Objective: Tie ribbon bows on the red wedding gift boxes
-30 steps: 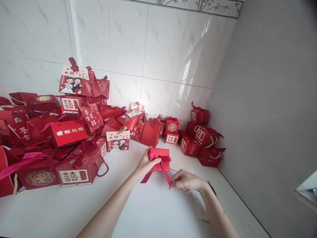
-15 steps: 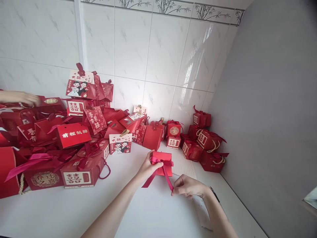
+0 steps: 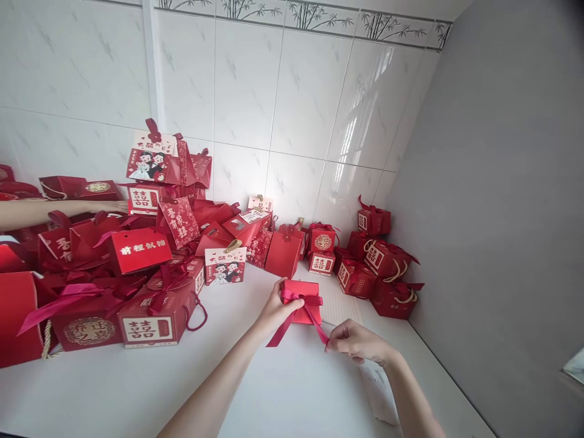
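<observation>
A small bright red gift box (image 3: pixel 305 314) sits near the middle of the white table, with a crimson ribbon (image 3: pixel 314 300) tied in a bow on it. My left hand (image 3: pixel 279 307) grips the box from its left side, thumb pressed over the bow's knot. One ribbon tail hangs free to the lower left. My right hand (image 3: pixel 358 342) is closed in a pinch on the end of the other tail, which is stretched down to the right. The box's underside and far side are hidden.
Red gift boxes (image 3: pixel 148 319) are heaped at the left, and a smaller stack (image 3: pixel 387 258) stands by the grey wall. Lined paper (image 3: pixel 342 307) lies behind my right hand, and a white packet (image 3: pixel 379 395) beneath my right forearm. Another person's arm (image 3: pixel 50 213) reaches into the heap.
My right hand has moved slightly right and up with the ribbon tail, drawing it outward. The other person's arm has reached farther right into the heap. The view has shifted a little.
</observation>
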{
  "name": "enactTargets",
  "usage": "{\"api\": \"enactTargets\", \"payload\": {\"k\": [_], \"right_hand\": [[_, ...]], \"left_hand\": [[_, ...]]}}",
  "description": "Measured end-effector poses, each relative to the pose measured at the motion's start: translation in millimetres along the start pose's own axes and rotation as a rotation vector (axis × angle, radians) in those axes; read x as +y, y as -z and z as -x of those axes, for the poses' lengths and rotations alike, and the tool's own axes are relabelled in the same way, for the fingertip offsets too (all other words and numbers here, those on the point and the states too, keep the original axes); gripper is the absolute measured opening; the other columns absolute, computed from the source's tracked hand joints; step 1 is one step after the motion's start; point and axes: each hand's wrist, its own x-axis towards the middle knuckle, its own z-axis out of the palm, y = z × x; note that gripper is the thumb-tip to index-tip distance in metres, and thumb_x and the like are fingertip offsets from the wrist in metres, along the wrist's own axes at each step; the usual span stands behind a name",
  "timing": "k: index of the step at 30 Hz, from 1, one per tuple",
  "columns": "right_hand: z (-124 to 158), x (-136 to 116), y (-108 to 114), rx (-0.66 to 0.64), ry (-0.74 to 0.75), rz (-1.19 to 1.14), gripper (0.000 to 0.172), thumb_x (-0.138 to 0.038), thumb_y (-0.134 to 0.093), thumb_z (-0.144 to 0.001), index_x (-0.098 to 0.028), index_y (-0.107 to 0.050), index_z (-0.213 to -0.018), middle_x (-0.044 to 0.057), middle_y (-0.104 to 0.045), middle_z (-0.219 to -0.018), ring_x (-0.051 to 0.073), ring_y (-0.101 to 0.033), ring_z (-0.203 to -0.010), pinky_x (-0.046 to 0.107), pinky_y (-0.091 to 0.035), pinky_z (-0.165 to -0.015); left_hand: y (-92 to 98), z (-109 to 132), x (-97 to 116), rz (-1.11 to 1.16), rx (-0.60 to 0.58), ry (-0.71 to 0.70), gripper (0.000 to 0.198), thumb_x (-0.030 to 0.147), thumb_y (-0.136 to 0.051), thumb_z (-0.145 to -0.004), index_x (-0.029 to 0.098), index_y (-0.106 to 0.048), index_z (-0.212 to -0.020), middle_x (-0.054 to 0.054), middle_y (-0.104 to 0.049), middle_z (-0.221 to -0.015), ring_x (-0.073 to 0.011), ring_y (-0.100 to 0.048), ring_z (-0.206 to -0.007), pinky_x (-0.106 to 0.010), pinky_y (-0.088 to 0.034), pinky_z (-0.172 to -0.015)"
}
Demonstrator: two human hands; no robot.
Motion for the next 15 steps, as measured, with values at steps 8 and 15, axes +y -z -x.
{"api": "enactTargets", "payload": {"k": [8, 15], "right_hand": [[38.6, -5.1, -58.1, 0.358, 0.002, 0.088, 0.055, -0.067, -0.043, -0.073, -0.017, -0.054, -0.053, -0.006, -0.021, -0.046, 0.007, -0.019, -0.04, 0.024, -0.016, -0.039], [-8.3, -34.7, -105.9, 0.332, -0.076, 0.008, 0.043, -0.059, -0.043, -0.079, -0.016, -0.053, -0.08, 0.001, -0.047, -0.059, 0.014, -0.045, -0.046, 0.021, -0.03, -0.03]], "left_hand": [[-2.0, -2.3, -3.1, -0.01, 0.059, 0.031, 0.059, 0.023, -0.07, -0.064, 0.018, -0.041, -0.115, -0.009, -0.057, -0.107, -0.0231, -0.054, -0.106, -0.035, -0.038, -0.093], [-1.3, -4.3, -13.3, 0.054, 0.117, -0.028, 0.056, 0.025, -0.074, -0.06, 0.019, -0.047, -0.108, -0.008, -0.055, -0.107, -0.0231, -0.051, -0.107, -0.034, -0.036, -0.094]]}}
